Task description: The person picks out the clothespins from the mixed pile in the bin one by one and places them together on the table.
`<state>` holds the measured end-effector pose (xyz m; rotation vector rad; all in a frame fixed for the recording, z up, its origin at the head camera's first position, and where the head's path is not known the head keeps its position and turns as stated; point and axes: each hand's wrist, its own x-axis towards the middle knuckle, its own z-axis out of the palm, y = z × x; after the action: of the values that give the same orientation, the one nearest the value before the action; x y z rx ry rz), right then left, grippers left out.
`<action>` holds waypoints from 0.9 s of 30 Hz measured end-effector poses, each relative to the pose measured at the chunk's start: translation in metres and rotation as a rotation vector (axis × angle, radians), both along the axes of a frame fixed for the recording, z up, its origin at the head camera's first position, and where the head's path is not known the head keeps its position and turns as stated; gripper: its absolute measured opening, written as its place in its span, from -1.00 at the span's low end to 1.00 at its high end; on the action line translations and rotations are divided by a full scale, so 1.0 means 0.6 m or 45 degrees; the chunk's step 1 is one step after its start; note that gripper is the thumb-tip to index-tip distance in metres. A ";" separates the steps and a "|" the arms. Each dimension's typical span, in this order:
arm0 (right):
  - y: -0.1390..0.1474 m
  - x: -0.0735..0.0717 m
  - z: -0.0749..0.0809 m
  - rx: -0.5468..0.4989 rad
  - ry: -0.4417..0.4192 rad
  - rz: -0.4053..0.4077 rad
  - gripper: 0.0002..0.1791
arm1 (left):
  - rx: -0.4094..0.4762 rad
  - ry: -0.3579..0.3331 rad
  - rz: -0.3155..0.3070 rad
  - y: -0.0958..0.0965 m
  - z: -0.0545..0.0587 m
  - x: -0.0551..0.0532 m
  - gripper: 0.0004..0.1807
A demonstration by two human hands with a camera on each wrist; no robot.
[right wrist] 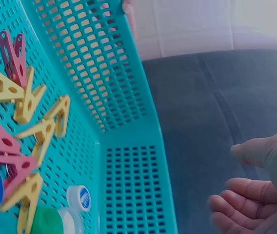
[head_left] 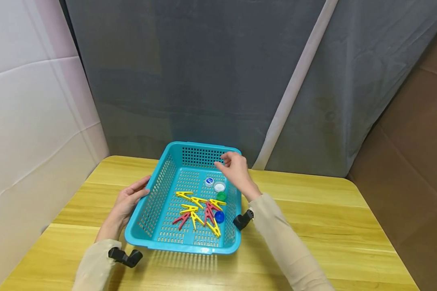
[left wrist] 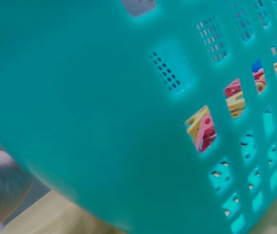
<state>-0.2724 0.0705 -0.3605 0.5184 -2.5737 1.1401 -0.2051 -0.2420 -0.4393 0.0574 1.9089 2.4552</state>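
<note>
A turquoise plastic basket with perforated walls is held at its left rim by my left hand, the thumb at the rim and the other fingers along the outer wall. My right hand hovers above the far right corner with nothing in its fingers; thumb and fingertips stand apart in the right wrist view. Several yellow clothespins and red clothespins lie loose on the basket floor. Along the right side are a blue cap, a green cap, a clear-rimmed white cap and a small white-and-blue cap.
Under the basket is a yellow wood-grain table, the basket's shadow falling in front of its near rim. A grey cloth hangs behind the table, with a white panel to the left and a brown one to the right.
</note>
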 end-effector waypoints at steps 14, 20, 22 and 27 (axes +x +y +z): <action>-0.067 -0.006 -0.019 0.132 -0.174 0.206 -0.67 | 0.062 0.044 -0.003 0.008 -0.002 -0.002 -0.53; -0.093 -0.010 -0.028 0.154 -0.243 0.284 -0.62 | 0.060 0.035 0.008 0.008 -0.003 -0.005 -0.53; -0.101 -0.014 -0.034 0.146 -0.261 0.330 -0.59 | 0.061 0.032 0.006 0.008 -0.003 -0.005 -0.53; -0.112 -0.025 -0.049 0.117 -0.402 0.465 -0.55 | 0.068 0.029 0.007 0.008 -0.003 -0.004 -0.54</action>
<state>-0.2876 0.0030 -0.3901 0.9283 -2.8927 1.3122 -0.2076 -0.2375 -0.4411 0.0813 1.8541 2.5201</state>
